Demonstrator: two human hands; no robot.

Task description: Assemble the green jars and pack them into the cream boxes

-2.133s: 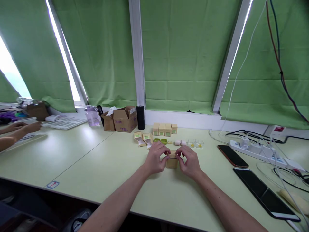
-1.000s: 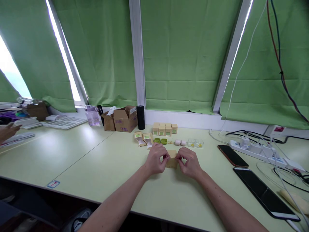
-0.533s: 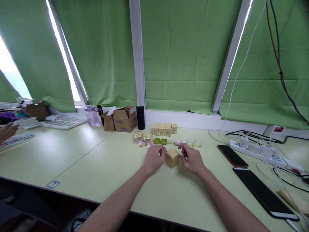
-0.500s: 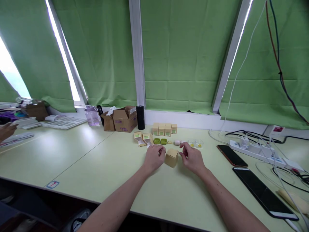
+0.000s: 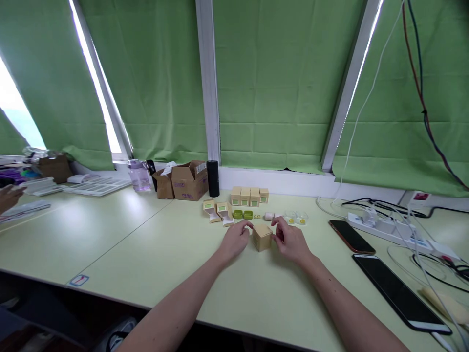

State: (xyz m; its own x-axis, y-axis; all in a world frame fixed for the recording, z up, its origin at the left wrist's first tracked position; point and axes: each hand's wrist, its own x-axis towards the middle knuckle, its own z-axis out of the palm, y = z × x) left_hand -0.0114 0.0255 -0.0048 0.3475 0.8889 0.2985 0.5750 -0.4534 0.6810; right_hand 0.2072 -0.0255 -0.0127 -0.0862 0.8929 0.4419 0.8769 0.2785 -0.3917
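Observation:
A small kraft cardboard box (image 5: pixel 262 238) stands on the table between my hands, its top flap down. My left hand (image 5: pixel 235 239) is at its left side, fingers bent and the index fingertip at the top edge. My right hand (image 5: pixel 290 239) is at the right side, with curled fingers and the thumb against the box. Just beyond lie two green square containers (image 5: pixel 243 214), a small pale pink cylinder (image 5: pixel 269 216) and clear round cups (image 5: pixel 296 217) with yellow bits inside. Two opened kraft boxes (image 5: pixel 224 212) lie to the left of the containers.
Several closed kraft boxes (image 5: pixel 245 196) stand in a row at the back. A black cylinder (image 5: pixel 213 178), a carton (image 5: pixel 189 182) and a water bottle (image 5: pixel 139 175) are left of them. Phones (image 5: pixel 352 236) and a power strip (image 5: pixel 394 230) with cables lie right. Another person's hand (image 5: pixel 10 197) shows far left.
The small box has turned between my hands and now shows a corner edge toward me. My left fingers have straightened slightly toward its top edge. The right hand has barely moved.

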